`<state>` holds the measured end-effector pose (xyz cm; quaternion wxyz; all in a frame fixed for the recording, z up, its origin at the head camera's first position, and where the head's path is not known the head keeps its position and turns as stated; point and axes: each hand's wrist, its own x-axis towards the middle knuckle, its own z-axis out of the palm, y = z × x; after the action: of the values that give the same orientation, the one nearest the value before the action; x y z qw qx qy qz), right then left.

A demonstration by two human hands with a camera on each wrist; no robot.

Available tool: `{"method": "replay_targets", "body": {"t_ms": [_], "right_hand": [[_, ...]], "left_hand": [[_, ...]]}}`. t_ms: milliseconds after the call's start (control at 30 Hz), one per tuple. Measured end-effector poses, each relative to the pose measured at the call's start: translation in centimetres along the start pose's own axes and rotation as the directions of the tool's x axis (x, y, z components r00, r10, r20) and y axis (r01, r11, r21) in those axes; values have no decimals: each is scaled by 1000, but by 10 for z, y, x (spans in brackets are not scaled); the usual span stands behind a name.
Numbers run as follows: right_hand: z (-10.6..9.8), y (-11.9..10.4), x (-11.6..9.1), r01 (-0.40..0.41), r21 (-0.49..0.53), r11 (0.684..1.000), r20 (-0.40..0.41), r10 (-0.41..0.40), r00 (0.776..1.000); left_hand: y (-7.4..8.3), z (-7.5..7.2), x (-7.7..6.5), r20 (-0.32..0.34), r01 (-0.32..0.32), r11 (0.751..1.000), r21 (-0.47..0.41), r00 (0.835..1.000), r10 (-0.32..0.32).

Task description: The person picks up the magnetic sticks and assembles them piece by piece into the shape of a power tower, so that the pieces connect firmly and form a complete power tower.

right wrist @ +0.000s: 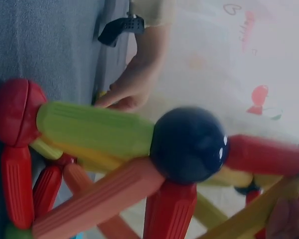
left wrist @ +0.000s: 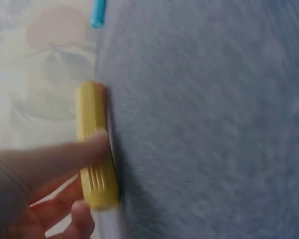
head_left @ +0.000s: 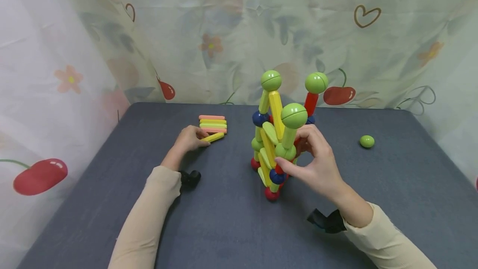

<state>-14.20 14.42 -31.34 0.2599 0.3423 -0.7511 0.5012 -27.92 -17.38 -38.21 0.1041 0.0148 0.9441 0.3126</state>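
My left hand [head_left: 189,138] pinches a yellow ribbed rod [head_left: 213,137] between thumb and fingers, just in front of a short row of rods. In the left wrist view the thumb lies across the yellow rod [left wrist: 95,174]. A tall frame of coloured rods and balls stands right of the middle, with a green ball [head_left: 294,115] on its near upright and a red ball [head_left: 272,194] at its foot. My right hand [head_left: 319,167] grips that near upright around a lower green ball [head_left: 285,151]. A dark blue ball [right wrist: 188,144] joins several rods in the right wrist view.
The row holds pink, yellow and green rods [head_left: 213,122]. A loose green ball [head_left: 367,141] lies on the dark table [head_left: 231,227] to the right. A light blue rod [left wrist: 98,13] shows in the left wrist view. Patterned cloth [head_left: 239,32] hangs behind the table.
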Motion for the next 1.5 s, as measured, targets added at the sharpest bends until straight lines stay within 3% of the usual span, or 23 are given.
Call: {"method": "replay_targets", "body": {"t_ms": [133, 233, 367, 567, 700, 833, 933, 1033, 1267, 1500], "right_hand": [[-11, 7, -1, 7, 58, 998, 62, -10, 998], [-19, 14, -2, 3, 132, 991, 121, -19, 993], [-27, 22, 0, -3, 241, 970, 181, -42, 983], [-30, 28, 3, -6, 338, 941, 216, -71, 974], [-32, 30, 2, -16, 336, 942, 213, -60, 975], [-33, 31, 1, -27, 326, 945, 215, -46, 976], [-32, 31, 1, -33, 328, 944, 219, -42, 975], [-32, 30, 1, -35, 331, 943, 221, -41, 974], [-31, 31, 0, -31, 331, 943, 221, -46, 974], [-31, 30, 2, -35, 336, 941, 223, -43, 974]], "left_hand": [[9, -5, -6, 40, -90, 987, -131, 995, 96], [25, -9, -13, 43, -183, 944, -276, 978, 202], [55, -13, -23, 36, -264, 860, -436, 950, 310], [95, -20, -47, 14, -322, 753, -574, 916, 402], [115, -23, -60, -22, -378, 650, -659, 874, 486], [129, -23, -65, -38, -389, 557, -734, 842, 538], [134, -19, -65, -24, -358, 509, -783, 835, 550], [137, -15, -64, 7, -314, 480, -819, 831, 556], [140, -7, -60, 63, -259, 467, -846, 820, 569], [139, -4, -57, 90, -220, 427, -877, 798, 596]]}}
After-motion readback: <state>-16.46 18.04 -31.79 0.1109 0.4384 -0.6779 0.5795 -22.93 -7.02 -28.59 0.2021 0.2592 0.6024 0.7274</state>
